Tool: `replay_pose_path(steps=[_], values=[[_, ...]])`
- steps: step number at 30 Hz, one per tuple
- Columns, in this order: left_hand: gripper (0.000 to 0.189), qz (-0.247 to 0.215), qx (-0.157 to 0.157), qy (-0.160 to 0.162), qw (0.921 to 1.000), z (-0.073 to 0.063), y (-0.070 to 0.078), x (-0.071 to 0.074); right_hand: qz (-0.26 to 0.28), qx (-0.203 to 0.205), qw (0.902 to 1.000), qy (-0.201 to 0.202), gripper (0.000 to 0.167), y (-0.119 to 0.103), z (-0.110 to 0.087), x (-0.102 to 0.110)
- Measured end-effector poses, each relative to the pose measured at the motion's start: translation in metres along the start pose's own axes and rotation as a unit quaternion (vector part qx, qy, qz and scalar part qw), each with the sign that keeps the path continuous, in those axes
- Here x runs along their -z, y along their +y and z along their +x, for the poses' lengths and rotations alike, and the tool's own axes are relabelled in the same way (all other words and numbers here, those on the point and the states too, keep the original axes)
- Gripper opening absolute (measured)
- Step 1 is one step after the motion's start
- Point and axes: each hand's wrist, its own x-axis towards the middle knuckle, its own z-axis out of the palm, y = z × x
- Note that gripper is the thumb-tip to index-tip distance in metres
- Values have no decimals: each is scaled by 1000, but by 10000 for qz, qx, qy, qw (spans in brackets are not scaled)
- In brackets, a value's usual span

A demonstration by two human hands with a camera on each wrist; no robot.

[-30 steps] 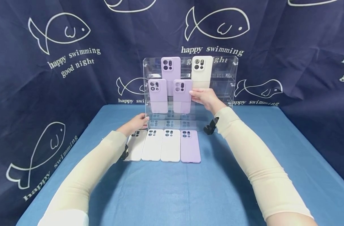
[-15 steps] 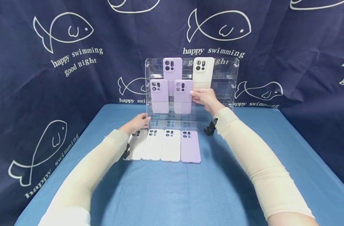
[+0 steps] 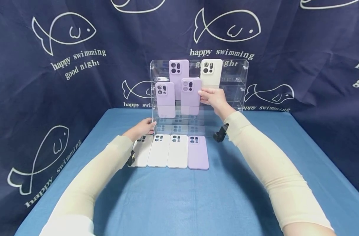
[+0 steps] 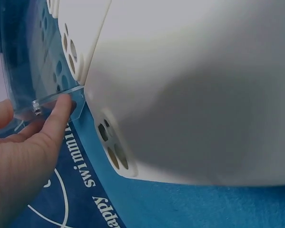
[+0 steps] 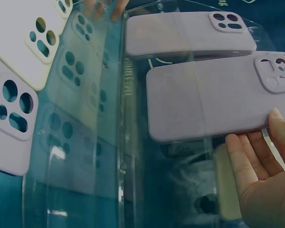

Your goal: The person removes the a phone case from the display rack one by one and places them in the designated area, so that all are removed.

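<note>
In the head view my right hand point(image 3: 215, 100) pinches the right edge of a purple phone case point(image 3: 190, 98), which stands upright in a clear acrylic display stand point(image 3: 232, 93). The right wrist view shows thumb and fingers at that case's edge, near its camera cutouts. My left hand point(image 3: 141, 127) grips the stand's lower left corner; in the left wrist view thumb and fingers lie around the clear edge. Another purple phone case point(image 3: 166, 101) stands left of the held one. On the tier behind are a purple phone case point(image 3: 180, 72) and a white phone case point(image 3: 213, 77).
In front of the stand, three white phone cases point(image 3: 178, 154) and one purple phone case point(image 3: 198, 155) lie side by side on the blue tablecloth point(image 3: 179, 203). A dark blue curtain point(image 3: 156, 36) with fish drawings hangs behind.
My right hand has raised the pinched purple phone case slightly, so it now sits higher than its left neighbour. My left hand stays on the stand's corner.
</note>
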Motion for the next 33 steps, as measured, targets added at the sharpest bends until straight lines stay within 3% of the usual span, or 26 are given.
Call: replay_pose_path(steps=[7, 19, 23, 28, 33], values=[[60, 14, -41, -45, 10000, 1, -3, 1, 218, 250, 9994, 50, 40, -12, -4, 6], [58, -65, 23, 39, 10000, 1, 3, -3, 333, 341, 9985, 285, 40, -26, -14, 12], [57, -96, 67, 87, 9999, 1, 2, -3, 614, 405, 9967, 336, 41, -28, -18, 15], [58, 57, 46, 130, 9999, 3, 3, -4, 1102, 574, 9917, 320, 44, -32, -20, 25], [59, 229, 66, 163, 9996, 4, 1, -4, 1015, 514, 9933, 220, 47, -33, -22, 32]])
